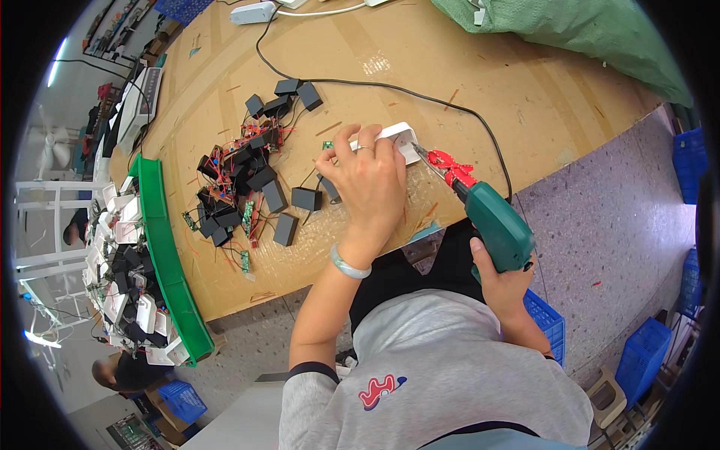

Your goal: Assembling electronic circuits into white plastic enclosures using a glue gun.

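My left hand point(367, 180) is bent over a white plastic casing point(403, 133), its fingers closed on the casing's near side. A bracelet and a ring show on that arm and hand. My right hand point(499, 281) grips the handle of a green pistol-shaped tool point(499, 229). Red wrapping point(450, 168) covers the tool's front, and its thin metal tip touches or nearly touches the casing's right end. Beside my left hand lie a small green circuit board point(328, 145) and black boxes with wires point(306, 199). What lies under my left palm is hidden.
A pile of black boxes, boards and red wires point(240, 169) covers the table's left part. Beyond it stands a green bin point(159, 255) holding white casings. A black cable point(405, 90) crosses the table. A green sack point(555, 30) lies far right; blue crates point(643, 360) stand on the floor.
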The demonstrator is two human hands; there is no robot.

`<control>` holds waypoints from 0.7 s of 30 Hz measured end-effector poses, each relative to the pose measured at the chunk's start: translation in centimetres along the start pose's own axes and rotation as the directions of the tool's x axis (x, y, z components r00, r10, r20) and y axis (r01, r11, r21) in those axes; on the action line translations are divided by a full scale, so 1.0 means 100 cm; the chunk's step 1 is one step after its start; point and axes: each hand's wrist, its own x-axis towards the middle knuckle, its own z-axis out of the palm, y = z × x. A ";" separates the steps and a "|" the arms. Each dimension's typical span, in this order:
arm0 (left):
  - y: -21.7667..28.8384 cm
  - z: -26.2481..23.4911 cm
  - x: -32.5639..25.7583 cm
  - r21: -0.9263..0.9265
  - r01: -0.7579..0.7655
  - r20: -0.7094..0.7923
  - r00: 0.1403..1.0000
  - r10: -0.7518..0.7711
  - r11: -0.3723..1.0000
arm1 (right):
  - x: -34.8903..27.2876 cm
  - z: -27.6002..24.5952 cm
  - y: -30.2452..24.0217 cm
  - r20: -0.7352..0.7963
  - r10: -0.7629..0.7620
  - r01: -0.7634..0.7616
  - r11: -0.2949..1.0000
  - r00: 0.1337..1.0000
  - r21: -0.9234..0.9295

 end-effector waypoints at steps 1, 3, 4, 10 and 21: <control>0.000 0.000 -0.001 0.000 -0.002 0.001 1.000 0.002 1.000 | -0.001 -0.002 0.000 -0.001 0.001 -0.001 1.000 1.000 0.001; 0.001 -0.002 -0.003 0.041 -0.010 -0.033 0.999 0.012 0.999 | -0.003 -0.004 -0.002 -0.008 -0.057 0.056 0.998 0.998 -0.024; 0.002 -0.005 -0.004 0.038 -0.013 -0.029 0.999 0.015 0.999 | -0.004 -0.006 -0.003 -0.011 -0.052 0.052 0.998 0.999 -0.025; -0.017 -0.061 -0.032 -0.352 -0.269 0.144 0.931 0.336 0.897 | -0.013 -0.022 -0.001 -0.087 0.014 -0.020 0.997 0.996 -0.070; -0.034 -0.055 -0.019 -0.341 -0.555 0.314 0.693 0.648 0.759 | -0.021 -0.029 0.008 0.010 -0.024 0.025 0.996 1.000 -0.089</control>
